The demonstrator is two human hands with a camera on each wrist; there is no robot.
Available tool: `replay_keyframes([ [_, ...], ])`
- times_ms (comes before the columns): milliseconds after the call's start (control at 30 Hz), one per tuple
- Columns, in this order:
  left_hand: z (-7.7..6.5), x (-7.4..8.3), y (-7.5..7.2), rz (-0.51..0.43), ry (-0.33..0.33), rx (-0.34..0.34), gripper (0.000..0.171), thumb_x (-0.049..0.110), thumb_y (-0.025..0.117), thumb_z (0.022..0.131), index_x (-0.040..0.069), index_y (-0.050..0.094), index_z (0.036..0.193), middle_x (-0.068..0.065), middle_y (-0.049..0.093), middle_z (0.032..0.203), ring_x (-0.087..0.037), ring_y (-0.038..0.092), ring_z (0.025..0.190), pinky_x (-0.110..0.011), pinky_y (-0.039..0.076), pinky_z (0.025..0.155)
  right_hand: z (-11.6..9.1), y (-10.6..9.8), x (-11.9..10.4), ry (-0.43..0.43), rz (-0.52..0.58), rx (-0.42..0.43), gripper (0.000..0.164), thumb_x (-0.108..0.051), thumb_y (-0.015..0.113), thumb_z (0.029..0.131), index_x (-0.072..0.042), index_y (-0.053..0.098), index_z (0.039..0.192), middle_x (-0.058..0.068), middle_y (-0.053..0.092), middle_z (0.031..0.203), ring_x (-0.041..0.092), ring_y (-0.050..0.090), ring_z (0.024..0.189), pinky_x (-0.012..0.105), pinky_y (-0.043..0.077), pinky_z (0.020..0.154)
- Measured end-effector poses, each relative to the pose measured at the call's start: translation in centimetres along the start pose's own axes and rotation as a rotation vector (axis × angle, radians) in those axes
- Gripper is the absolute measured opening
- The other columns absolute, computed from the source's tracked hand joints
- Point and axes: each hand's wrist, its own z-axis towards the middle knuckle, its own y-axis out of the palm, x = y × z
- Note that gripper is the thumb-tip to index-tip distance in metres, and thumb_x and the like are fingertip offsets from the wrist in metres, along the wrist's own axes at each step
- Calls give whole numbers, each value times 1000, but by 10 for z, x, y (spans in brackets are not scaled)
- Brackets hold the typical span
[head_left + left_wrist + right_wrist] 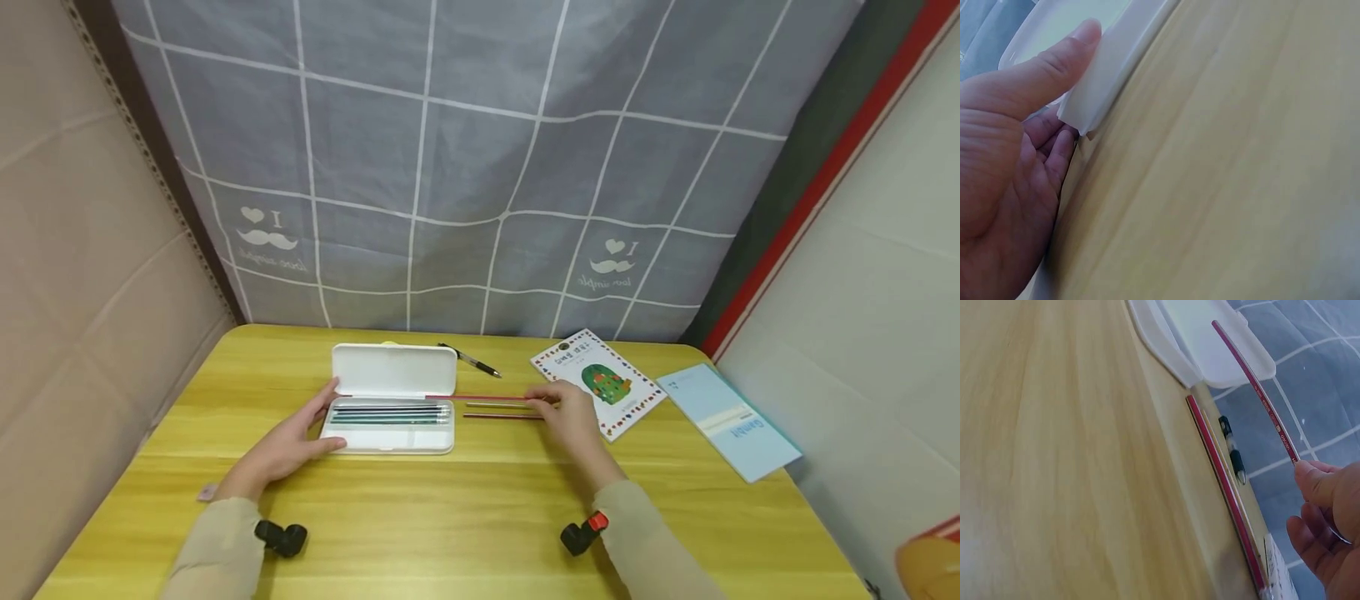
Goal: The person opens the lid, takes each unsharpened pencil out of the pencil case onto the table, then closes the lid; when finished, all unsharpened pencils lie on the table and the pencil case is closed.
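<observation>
An open white pencil case (367, 440) lies on the table with its lid (393, 369) tilted up at the back. Several dark and green pencils (390, 415) lie in its tray. At the case's left end, my left hand (288, 446) grips it, thumb over the front corner and fingers behind. My right hand (568, 415) pinches a red pencil (1260, 394) by one end, and its far tip reaches over the case's right side. Below it on the table lie another red pencil (1222, 472) and a thin light-coloured one (1235, 487).
Behind the case lies a black pen (477, 363). A white booklet (562, 358) with a green picture is just beyond my right hand, and a light blue notebook (727, 425) lies farther right. A grey checked curtain (465, 167) hangs at the table's back edge.
</observation>
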Motion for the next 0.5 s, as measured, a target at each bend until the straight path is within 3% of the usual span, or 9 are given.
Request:
replay_keyframes([
  [233, 1, 1, 0, 5, -1, 0, 101, 30, 77, 97, 19, 8, 170, -29, 26, 167, -51, 28, 151, -70, 21, 119, -8, -7, 21, 25, -12, 27, 5, -16, 86, 88, -14, 84, 93, -3, 76, 91, 15, 69, 86, 38, 56, 81],
  [500, 0, 0, -1, 19, 0, 5, 101, 31, 77, 97, 20, 8, 170, -27, 26, 167, -51, 28, 151, -69, 21, 119, -16, -16, 30, 28, -76, 23, 3, -12, 84, 89, -14, 84, 91, -2, 77, 92, 17, 69, 86, 37, 55, 78],
])
